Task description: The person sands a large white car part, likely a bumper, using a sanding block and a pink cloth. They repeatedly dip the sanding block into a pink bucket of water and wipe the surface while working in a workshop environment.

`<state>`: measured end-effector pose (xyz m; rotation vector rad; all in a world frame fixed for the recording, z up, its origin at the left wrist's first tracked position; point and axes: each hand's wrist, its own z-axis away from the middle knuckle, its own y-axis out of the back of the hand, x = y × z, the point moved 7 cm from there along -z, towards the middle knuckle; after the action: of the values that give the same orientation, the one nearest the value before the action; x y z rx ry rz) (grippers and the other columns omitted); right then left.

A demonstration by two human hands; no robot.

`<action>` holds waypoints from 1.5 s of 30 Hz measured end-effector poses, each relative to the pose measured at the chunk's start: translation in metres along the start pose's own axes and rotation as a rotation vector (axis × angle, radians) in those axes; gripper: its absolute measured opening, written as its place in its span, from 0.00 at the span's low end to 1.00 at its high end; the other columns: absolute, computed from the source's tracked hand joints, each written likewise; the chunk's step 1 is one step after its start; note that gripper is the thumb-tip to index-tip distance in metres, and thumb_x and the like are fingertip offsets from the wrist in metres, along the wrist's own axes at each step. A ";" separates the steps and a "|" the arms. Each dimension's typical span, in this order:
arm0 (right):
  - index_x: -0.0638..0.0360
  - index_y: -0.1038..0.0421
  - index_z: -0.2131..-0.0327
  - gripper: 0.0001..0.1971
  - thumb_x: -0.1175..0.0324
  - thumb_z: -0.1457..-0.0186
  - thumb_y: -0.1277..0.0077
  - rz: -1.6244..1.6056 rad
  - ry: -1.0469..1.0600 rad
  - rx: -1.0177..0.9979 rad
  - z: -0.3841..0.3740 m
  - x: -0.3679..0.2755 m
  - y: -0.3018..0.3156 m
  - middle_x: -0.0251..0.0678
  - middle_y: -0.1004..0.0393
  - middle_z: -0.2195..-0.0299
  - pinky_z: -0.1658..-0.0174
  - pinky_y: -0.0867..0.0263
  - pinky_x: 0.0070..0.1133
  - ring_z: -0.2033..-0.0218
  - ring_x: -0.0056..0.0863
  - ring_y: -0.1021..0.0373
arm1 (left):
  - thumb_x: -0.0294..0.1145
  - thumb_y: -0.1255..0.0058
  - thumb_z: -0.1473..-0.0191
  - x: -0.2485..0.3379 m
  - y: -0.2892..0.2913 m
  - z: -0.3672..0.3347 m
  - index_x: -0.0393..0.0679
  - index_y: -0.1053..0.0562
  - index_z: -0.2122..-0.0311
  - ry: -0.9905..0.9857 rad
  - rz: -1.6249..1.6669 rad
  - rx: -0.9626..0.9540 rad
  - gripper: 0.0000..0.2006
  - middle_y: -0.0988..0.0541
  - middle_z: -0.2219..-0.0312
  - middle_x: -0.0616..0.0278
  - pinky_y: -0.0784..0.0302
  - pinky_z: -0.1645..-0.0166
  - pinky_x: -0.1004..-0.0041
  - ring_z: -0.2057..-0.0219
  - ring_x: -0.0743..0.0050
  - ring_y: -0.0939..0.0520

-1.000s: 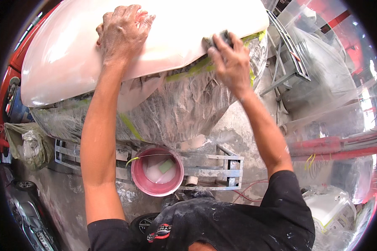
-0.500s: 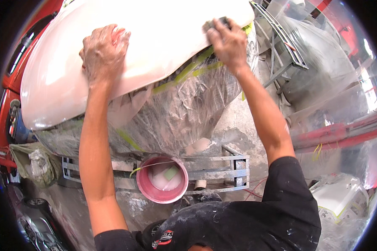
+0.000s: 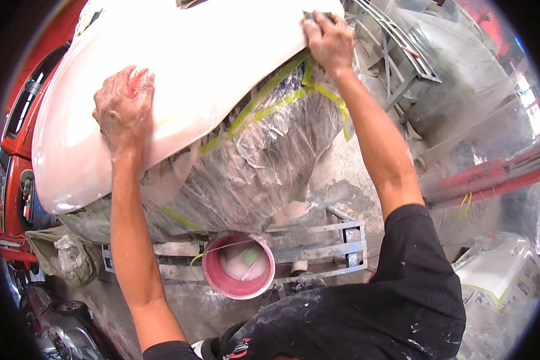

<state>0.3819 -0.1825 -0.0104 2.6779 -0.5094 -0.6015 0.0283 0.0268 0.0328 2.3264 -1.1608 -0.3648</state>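
Observation:
A large, curved, white-pinkish vehicle panel (image 3: 210, 78) fills the top of the view, its surface wet and glossy. On its left part my left hand (image 3: 125, 111) rests with curled fingers; whatever they may hold is hidden. Near the panel's right edge my right hand (image 3: 331, 45) grips a small dark sanding pad (image 3: 309, 14), mostly covered by the fingers, and presses it on the surface. Below the panel's edge hangs clear plastic sheeting (image 3: 246, 168), fixed with yellow-green masking tape (image 3: 279, 105).
A pink bucket (image 3: 210, 273) with cloudy liquid and a green block (image 3: 251, 255) stands before me by a metal stand (image 3: 318, 252). A metal rack (image 3: 396, 42) is at the right, a red vehicle (image 3: 18, 186) at the left, a motorcycle (image 3: 66, 330) lower left.
My right hand has moved slightly up the panel with the sanding pad. My left hand has slid left and down. The view has shifted a little, showing a dark object at the top edge.

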 end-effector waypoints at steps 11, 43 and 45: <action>0.43 0.19 0.47 0.20 0.48 0.38 0.43 -0.237 0.206 -0.027 0.041 -0.028 -0.011 0.52 0.24 0.48 0.47 0.30 0.40 0.52 0.44 0.24 | 0.50 0.41 0.41 -0.005 0.005 -0.001 0.49 0.20 0.49 -0.026 0.013 -0.027 0.21 0.18 0.51 0.59 0.27 0.42 0.51 0.49 0.50 0.21; 0.42 0.21 0.45 0.21 0.49 0.38 0.47 -0.179 0.334 -0.177 0.095 -0.140 0.015 0.57 0.30 0.43 0.46 0.35 0.46 0.48 0.55 0.31 | 0.49 0.40 0.45 0.000 0.006 0.008 0.49 0.20 0.55 0.021 -0.024 0.105 0.18 0.18 0.57 0.57 0.25 0.48 0.50 0.53 0.49 0.20; 0.48 0.21 0.45 0.23 0.49 0.36 0.49 -0.130 0.358 -0.207 0.074 -0.135 0.006 0.62 0.30 0.42 0.40 0.39 0.44 0.43 0.51 0.31 | 0.40 0.43 0.46 0.019 0.030 0.004 0.43 0.22 0.63 0.063 0.009 0.095 0.12 0.21 0.64 0.52 0.28 0.50 0.51 0.57 0.47 0.22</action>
<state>0.2325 -0.1509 -0.0248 2.5508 -0.1653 -0.1854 0.0184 -0.0050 0.0460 2.3950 -1.1815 -0.2356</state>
